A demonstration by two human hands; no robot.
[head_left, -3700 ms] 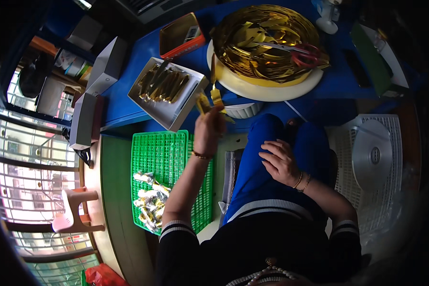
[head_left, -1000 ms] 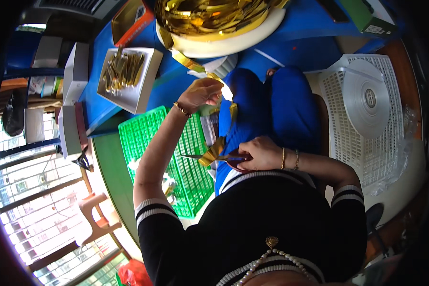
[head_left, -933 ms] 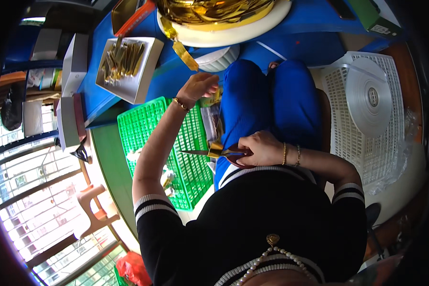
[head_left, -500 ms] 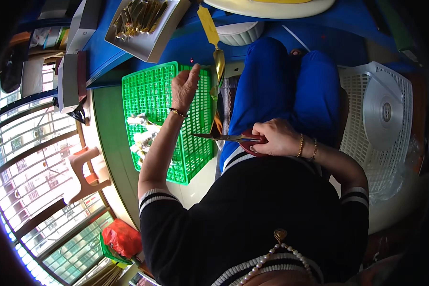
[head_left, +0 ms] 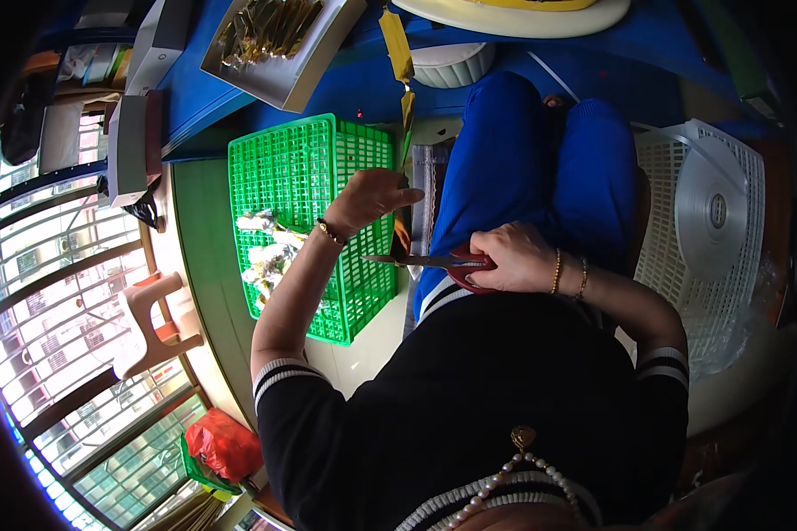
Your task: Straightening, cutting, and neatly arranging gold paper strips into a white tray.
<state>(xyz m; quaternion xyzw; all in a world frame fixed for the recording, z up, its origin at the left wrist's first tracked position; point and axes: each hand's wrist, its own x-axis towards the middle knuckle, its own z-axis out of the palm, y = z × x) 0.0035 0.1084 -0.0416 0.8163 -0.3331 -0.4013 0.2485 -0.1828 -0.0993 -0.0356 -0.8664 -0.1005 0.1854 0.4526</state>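
Note:
My right hand [head_left: 515, 257] is closed around the dark red handles of a pair of scissors [head_left: 429, 261], held at my waist with the blades pointing left. A strip of shiny gold packets [head_left: 398, 53] hangs down from the blue table, its lower part reaching the blades. My left hand [head_left: 374, 199] is at the strip above the scissors, fingers curled and thumb across it; the fingertips are partly hidden, but it appears to grip the strip.
A green plastic basket [head_left: 279, 159] stands at the left with silvery-white pieces inside. On the blue table [head_left: 199, 102] sits a white box [head_left: 305, 75] of gold packets. At the right, a white basket [head_left: 664, 168] carries a translucent reel [head_left: 713, 208]. A stool [head_left: 137, 323] is by the window.
My left hand has come down and right from above the green basket to the strip, its fingers curling. The strip hangs straighter. My right hand keeps the scissors in nearly the same place.

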